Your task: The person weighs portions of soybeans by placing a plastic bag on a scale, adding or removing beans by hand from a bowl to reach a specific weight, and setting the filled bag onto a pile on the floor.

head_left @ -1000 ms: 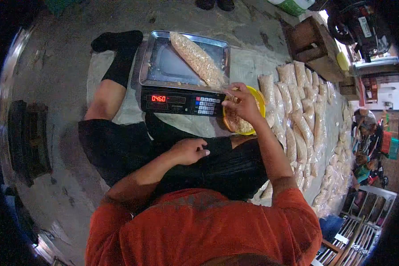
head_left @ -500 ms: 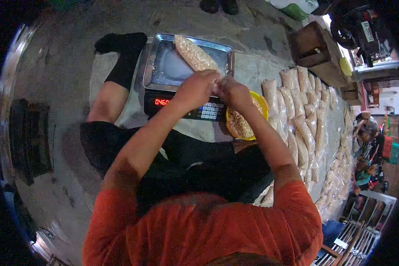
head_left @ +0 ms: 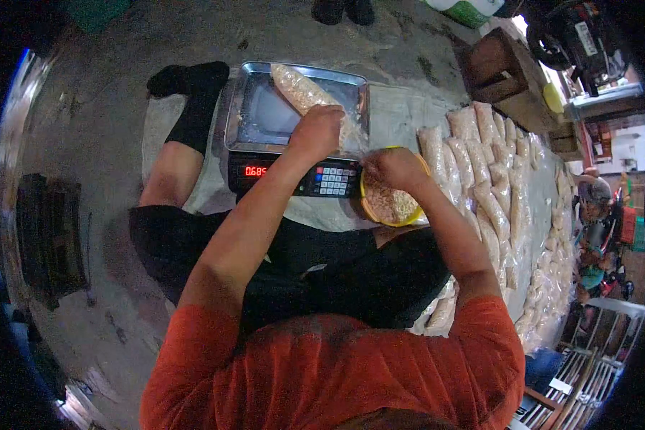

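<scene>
Your left hand [head_left: 317, 131] is clenched on the near end of the bag [head_left: 297, 86], which lies slantwise in the tray [head_left: 261, 115] on the scale [head_left: 294, 175]. To my eye you are topping it up to weight. Hold the mouth raised and wide so nothing spills into the tray, and rest no weight on it: any press from your hand adds to the red readout. Add small pinches and read the display with your hand lifted off.

Your right hand [head_left: 393, 169] hangs curled over the bowl [head_left: 390, 208], just right of the scale; I cannot tell whether it holds any grain.

The bag is nearly full of pale grain. The yellow bowl has a shallow layer of the same grain. To your right, filled bags [head_left: 480, 165] lie in rows on the mat.
</scene>
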